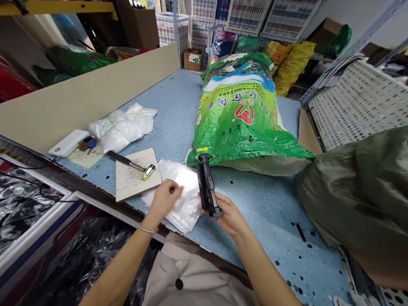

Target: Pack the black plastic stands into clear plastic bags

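Observation:
My right hand (228, 212) grips a long black plastic part (207, 185) by its lower end. The part stands tilted and has short crosspieces at both ends. My left hand (165, 197) is closed, fingers curled together, over the left side of a stack of clear plastic bags (183, 176); whatever it pinches, if anything, cannot be made out. Beside it, to the left, lies a whitish board (135, 182) with dark specks. A hammer (130, 163) with a dark handle and a metal and yellowish head rests across that board.
A large green printed sack (239, 114) lies on the blue table (178, 102). Tied plastic bags (123, 127), keys (91, 143) and a white device (68, 143) are at left. A dark olive sack (357, 191) bulges in from the right, near a perforated white crate (376, 97).

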